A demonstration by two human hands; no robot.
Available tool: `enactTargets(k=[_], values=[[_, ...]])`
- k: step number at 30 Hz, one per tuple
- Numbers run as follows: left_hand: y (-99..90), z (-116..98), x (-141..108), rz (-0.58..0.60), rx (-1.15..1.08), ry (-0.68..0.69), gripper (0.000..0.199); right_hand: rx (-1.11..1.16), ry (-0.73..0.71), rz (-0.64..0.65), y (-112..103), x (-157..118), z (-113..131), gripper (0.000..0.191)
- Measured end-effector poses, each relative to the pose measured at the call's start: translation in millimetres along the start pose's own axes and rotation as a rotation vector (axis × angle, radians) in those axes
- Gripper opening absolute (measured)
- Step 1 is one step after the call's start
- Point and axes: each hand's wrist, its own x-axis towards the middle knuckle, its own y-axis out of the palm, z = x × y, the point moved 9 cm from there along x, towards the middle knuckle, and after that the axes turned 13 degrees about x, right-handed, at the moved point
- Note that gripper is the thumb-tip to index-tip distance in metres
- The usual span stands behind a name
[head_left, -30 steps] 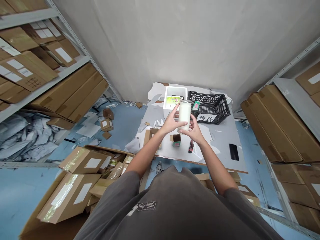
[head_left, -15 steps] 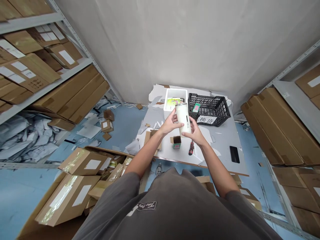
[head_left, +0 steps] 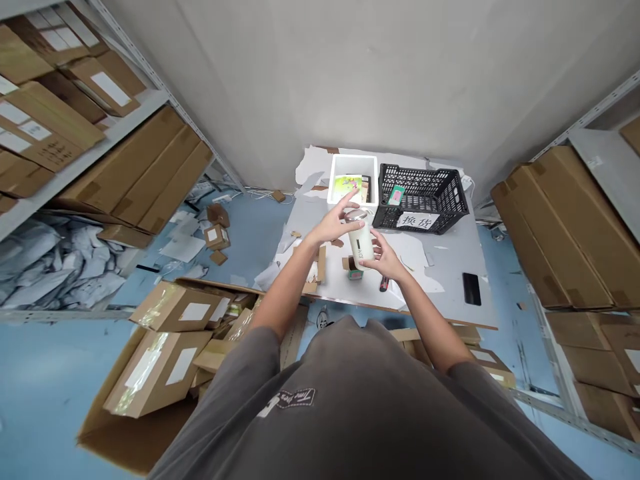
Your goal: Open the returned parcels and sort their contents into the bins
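A white tumbler (head_left: 362, 248) with dark lettering and a shiny metal-coloured lid is held over the table, slightly tilted. My left hand (head_left: 332, 225) is at its top, thumb and fingers around the lid with the index finger raised. Lower down, my right hand (head_left: 387, 259) grips the tumbler's body from the right. Just beneath stands a small green box (head_left: 355, 274) with its flap up, partly hidden by the tumbler. A red and black utility knife (head_left: 384, 284) lies to the right of that box, near my right wrist.
A white box (head_left: 332, 180) with colourful printed items and a black plastic crate (head_left: 440, 220) stand at the table's back. A phone (head_left: 471, 289) lies at the right. A large carton (head_left: 117, 437) of parcels stands at lower left; shelves (head_left: 150, 100) with boxes flank both sides.
My left hand has moved from the tumbler's side up to its lid. The tumbler has come lower over the green box, and the head view has shifted slightly.
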Motion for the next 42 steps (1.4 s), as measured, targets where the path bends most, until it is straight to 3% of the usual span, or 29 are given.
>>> enactTargets(k=[4, 6, 9, 14, 19, 24, 26, 35, 40, 42], values=[[13.8, 13, 8, 0.361, 0.205, 0.038, 0.072, 0.004, 0.058, 0.077, 5, -8, -40, 0.122], [16.9, 23, 7, 0.428, 0.278, 0.024, 0.064, 0.017, 0.067, 0.113, 3, -9, -62, 0.121], [17.0, 35, 5, 0.385, 0.331, 0.019, 0.059, -0.029, 0.082, 0.111, -18, -3, -99, 0.115], [21.5, 58, 4, 0.252, 0.427, 0.029, 0.058, -0.193, 0.182, -0.195, -76, 22, -174, 0.093], [41.8, 83, -1, 0.222, 0.518, -0.01, 0.053, -0.322, 0.272, -0.24, -70, 40, -225, 0.085], [64.8, 104, -6, 0.195, 0.561, -0.031, 0.051, -0.336, 0.233, -0.311, -68, 37, -234, 0.038], [76.9, 115, -9, 0.207, 0.587, -0.032, 0.051, -0.309, 0.234, -0.302, -67, 34, -236, 0.03], [145.7, 186, -40, 0.433, 0.829, -0.14, 0.058, -0.135, 0.386, -0.322, -53, 27, -248, 0.047], [173.3, 210, -53, 0.463, 0.813, -0.152, 0.052, -0.093, 0.406, -0.339, -48, 21, -247, 0.053], [174.4, 215, -56, 0.426, 0.735, -0.14, 0.056, -0.103, 0.378, -0.316, -46, 21, -244, 0.056]])
